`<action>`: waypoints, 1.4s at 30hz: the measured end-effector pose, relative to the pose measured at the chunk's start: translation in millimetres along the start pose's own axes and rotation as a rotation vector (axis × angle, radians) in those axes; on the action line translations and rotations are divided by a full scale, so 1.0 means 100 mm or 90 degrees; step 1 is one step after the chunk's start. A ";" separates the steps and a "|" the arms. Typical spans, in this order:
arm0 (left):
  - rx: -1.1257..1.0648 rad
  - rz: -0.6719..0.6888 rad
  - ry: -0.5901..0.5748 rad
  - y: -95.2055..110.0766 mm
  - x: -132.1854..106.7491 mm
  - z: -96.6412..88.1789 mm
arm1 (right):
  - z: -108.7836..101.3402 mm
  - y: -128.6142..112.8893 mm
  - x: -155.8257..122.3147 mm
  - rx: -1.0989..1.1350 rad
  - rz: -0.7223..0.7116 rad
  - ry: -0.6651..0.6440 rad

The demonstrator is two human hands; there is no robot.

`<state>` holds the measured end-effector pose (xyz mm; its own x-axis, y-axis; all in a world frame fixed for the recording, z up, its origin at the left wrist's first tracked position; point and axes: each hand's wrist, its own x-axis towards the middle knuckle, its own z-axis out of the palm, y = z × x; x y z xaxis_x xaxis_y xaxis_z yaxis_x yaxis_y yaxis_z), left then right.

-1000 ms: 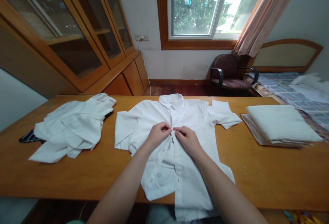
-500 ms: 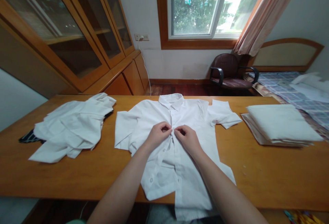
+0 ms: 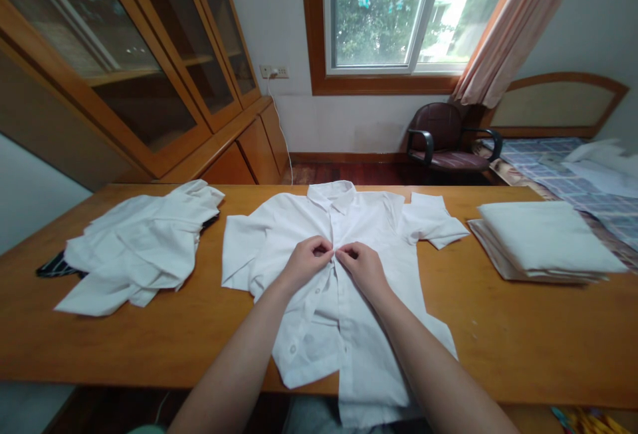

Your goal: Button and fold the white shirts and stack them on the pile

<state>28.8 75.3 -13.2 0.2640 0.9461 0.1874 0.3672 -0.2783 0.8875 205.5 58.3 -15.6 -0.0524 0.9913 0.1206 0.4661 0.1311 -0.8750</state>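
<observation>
A white short-sleeved shirt [image 3: 383,274] lies front side up on the wooden table, its collar at the far side and its lower hem over the near edge. At the middle of the front placket, my left hand [image 3: 312,258] pinches the shirt's edge between thumb and forefinger. Close against it, my right hand [image 3: 363,262] pinches the other side of the placket, fingertips almost touching the left ones. The fingers hide whatever small part is between them. Below the hands the two fronts lie apart, with buttons showing on the left panel.
A crumpled heap of white clothes [image 3: 144,248] with a dark striped piece under it lies on the table [image 3: 189,341] at left. Folded white cloths [image 3: 548,238] are stacked at right. Beyond stand a glass-door cabinet [image 3: 209,88], an armchair [image 3: 443,135] and a bed [image 3: 543,161].
My right fingertips have shifted very slightly left, closer to my left fingertips. The shirt and the piles of cloth lie as before.
</observation>
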 end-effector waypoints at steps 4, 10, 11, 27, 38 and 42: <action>0.007 0.013 -0.010 0.00 -0.01 -0.01 | 0.00 -0.01 0.01 -0.005 0.011 0.001; 0.032 0.025 0.005 0.06 -0.01 -0.01 | 0.00 0.00 0.01 -0.001 0.012 0.000; 0.037 0.030 0.009 0.07 -0.01 -0.01 | 0.00 0.00 0.00 -0.001 0.010 0.000; 0.046 0.024 0.016 0.07 0.01 -0.02 | 0.01 0.01 0.00 0.008 0.011 0.002; 0.044 0.010 0.021 0.06 0.01 -0.02 | -0.02 -0.02 -0.01 0.017 0.013 0.005; 0.042 0.004 0.025 0.07 0.01 -0.03 | -0.02 0.00 -0.01 0.016 0.010 0.007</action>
<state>29.6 74.9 -5.3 0.2320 0.9496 0.2107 0.4245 -0.2937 0.8565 206.8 57.1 -14.7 -0.0359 0.9931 0.1117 0.4450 0.1159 -0.8880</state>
